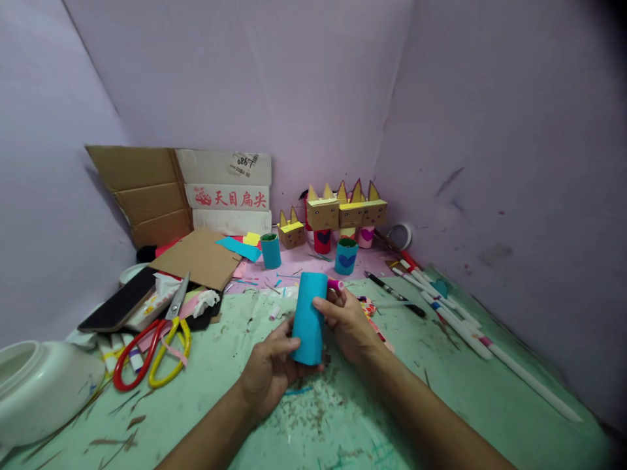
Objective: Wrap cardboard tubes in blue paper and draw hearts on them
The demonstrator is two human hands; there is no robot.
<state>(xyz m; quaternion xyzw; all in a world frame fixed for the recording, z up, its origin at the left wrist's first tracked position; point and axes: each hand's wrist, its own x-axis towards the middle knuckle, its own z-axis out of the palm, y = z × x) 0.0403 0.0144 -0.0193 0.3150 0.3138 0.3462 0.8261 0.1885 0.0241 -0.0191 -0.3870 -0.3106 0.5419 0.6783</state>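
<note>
A blue paper-covered tube [310, 320] stands slightly tilted between my hands, above the table. My left hand [272, 365] grips its lower end, with the thumb on the front. My right hand [349, 320] has its thumb against the tube's right side and also holds a magenta marker or cap [336, 285], which sticks out behind the tube. The right fingers are partly hidden. Beyond them stand two shorter blue tubes: a plain one [270, 252] and one with a dark blue heart [346, 258].
Cardboard figures with pointed ears [323, 214] stand by the back wall. Scissors with red and yellow handles [171, 333], a phone-like black slab [117, 300] and a white bowl [44, 391] lie left. Several markers [455, 320] lie right. Folded cardboard [147, 196] leans behind.
</note>
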